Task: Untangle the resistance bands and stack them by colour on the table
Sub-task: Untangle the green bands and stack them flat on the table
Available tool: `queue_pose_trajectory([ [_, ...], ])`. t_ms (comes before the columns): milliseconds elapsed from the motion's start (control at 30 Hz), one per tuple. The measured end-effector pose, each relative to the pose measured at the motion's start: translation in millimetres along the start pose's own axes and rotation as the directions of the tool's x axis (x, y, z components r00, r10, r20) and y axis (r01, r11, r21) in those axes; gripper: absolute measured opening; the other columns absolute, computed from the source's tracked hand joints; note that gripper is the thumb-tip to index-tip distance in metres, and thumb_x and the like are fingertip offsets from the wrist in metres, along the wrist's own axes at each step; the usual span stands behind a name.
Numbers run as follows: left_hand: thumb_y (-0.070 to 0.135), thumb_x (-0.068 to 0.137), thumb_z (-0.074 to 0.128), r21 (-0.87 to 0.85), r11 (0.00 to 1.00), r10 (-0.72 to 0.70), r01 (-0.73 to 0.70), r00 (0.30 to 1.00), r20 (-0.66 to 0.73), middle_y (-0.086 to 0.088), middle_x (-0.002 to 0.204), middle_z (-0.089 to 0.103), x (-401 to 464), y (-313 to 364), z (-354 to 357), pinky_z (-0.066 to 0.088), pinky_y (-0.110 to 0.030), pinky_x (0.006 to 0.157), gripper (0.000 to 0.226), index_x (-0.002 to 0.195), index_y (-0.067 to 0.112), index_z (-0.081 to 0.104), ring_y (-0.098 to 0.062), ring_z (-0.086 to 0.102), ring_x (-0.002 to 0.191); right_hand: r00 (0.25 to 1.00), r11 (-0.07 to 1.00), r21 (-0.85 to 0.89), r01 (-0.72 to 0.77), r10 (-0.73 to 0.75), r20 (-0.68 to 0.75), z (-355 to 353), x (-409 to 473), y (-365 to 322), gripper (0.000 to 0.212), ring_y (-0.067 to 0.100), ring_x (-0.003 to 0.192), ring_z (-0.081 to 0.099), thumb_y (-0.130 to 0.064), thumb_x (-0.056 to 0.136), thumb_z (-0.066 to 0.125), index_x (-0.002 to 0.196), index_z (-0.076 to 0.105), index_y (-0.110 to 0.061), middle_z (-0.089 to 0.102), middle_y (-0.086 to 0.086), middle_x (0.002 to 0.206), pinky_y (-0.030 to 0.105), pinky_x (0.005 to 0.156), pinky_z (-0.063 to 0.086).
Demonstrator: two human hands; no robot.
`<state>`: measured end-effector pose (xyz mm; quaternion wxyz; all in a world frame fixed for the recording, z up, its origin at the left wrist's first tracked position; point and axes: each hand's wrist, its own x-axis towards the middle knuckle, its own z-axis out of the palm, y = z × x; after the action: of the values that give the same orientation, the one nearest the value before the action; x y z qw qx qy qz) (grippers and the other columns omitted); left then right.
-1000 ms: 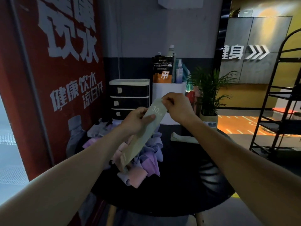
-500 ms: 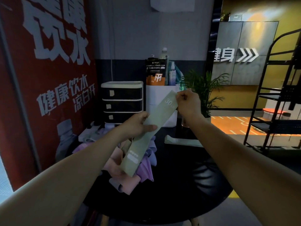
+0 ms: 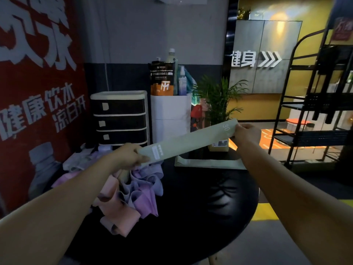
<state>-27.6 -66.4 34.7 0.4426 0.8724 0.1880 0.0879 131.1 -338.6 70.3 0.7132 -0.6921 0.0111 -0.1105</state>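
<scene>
The left hand pinches the near end of a pale green resistance band, its fingers curled round the edge beside a white printed label, while the right hand grips the far end, just past a faint white "30". The two hands are well apart, and the band runs flat and taut between them, rising from lower left to upper right, lifted clear above the black round table. Beneath the right half of the held band, a second green band lies flat on the far part of the tabletop, just in front of a potted plant. Under and nearer than the left hand sits the tangled heap of pink and purple bands, looped over one another on the table's left side; the left forearm crosses above part of it. Behind the heap stands a dark drawer unit with pale trim, and beside that a white box carrying bottles and an orange-and-black pouch. A red wall with white characters fills the left, and a black metal rack stands at the right.
</scene>
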Motion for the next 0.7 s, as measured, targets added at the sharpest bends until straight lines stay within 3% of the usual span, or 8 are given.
queue_pose_trajectory([
  [100,0.005,0.087,0.062,-0.374,0.926,-0.088,0.055,0.993,-0.073,-0.003,0.065,0.063,13,4,15,0.046,-0.019,0.044,0.005,0.086,0.01,0.061,-0.008,0.058,0.047,0.999,1.0,-0.005,-0.027,0.027,-0.029,-10,14,22,0.016,0.032,0.098,0.063,-0.012,0.09,0.055,0.099,0.066,-0.007,0.066,0.016,0.103,0.047,0.09,0.052],
  [233,0.0,0.089,0.058,-0.527,0.85,-0.122,0.007,0.975,-0.183,-0.005,0.055,0.063,39,16,41,0.048,-0.018,0.041,0.01,0.08,0.004,0.055,-0.008,0.058,0.037,0.998,0.998,-0.06,-0.033,0.03,-0.055,-21,26,48,0.01,0.025,0.084,0.058,-0.014,0.089,0.058,0.091,0.068,-0.011,0.064,0.012,0.091,0.035,0.077,0.049],
  [333,0.006,0.089,0.061,-0.46,0.888,-0.146,0.004,0.951,-0.273,-0.015,0.072,0.062,66,14,58,0.052,-0.028,0.048,0.004,0.089,0.004,0.057,-0.018,0.06,0.045,0.998,0.992,-0.12,-0.027,0.021,-0.053,-30,40,69,0.014,0.023,0.086,0.056,-0.017,0.088,0.062,0.096,0.07,-0.009,0.063,0.009,0.091,0.036,0.08,0.047],
  [400,0.012,0.087,0.064,-0.356,0.934,-0.131,0.01,0.938,-0.319,-0.018,0.08,0.06,85,11,68,0.052,-0.037,0.064,0.013,0.076,0.009,0.058,-0.026,0.06,0.061,0.998,0.988,-0.155,-0.019,0.009,-0.062,-35,50,80,0.015,0.024,0.09,0.058,-0.017,0.087,0.063,0.096,0.072,-0.009,0.066,0.011,0.096,0.037,0.085,0.048],
  [467,0.014,0.085,0.066,-0.269,0.963,-0.104,0.006,0.931,-0.349,-0.016,0.08,0.06,100,13,80,0.049,-0.038,0.073,0.022,0.067,0.012,0.055,-0.029,0.062,0.077,0.997,0.98,-0.196,-0.023,0.008,-0.079,-38,63,90,0.014,0.026,0.097,0.06,-0.016,0.086,0.064,0.096,0.072,-0.009,0.068,0.011,0.102,0.039,0.092,0.049],
  [567,0.014,0.085,0.066,-0.153,0.988,-0.07,0.013,0.926,-0.371,-0.018,0.087,0.062,120,19,98,0.053,-0.039,0.085,0.019,0.068,0.012,0.056,-0.034,0.064,0.094,0.995,0.97,-0.239,-0.035,0.013,-0.095,-39,81,103,0.013,0.026,0.09,0.061,-0.015,0.086,0.065,0.094,0.072,-0.008,0.069,0.012,0.095,0.04,0.089,0.051],
  [700,0.012,0.087,0.062,-0.061,0.997,-0.07,0.051,0.926,-0.37,-0.026,0.091,0.064,144,22,116,0.051,-0.039,0.081,0.026,0.063,0.01,0.052,-0.04,0.063,0.092,0.997,0.949,-0.314,-0.021,-0.004,-0.079,-37,102,122,0.012,0.028,0.092,0.062,-0.014,0.086,0.065,0.093,0.072,-0.007,0.069,0.014,0.097,0.045,0.086,0.052],
])
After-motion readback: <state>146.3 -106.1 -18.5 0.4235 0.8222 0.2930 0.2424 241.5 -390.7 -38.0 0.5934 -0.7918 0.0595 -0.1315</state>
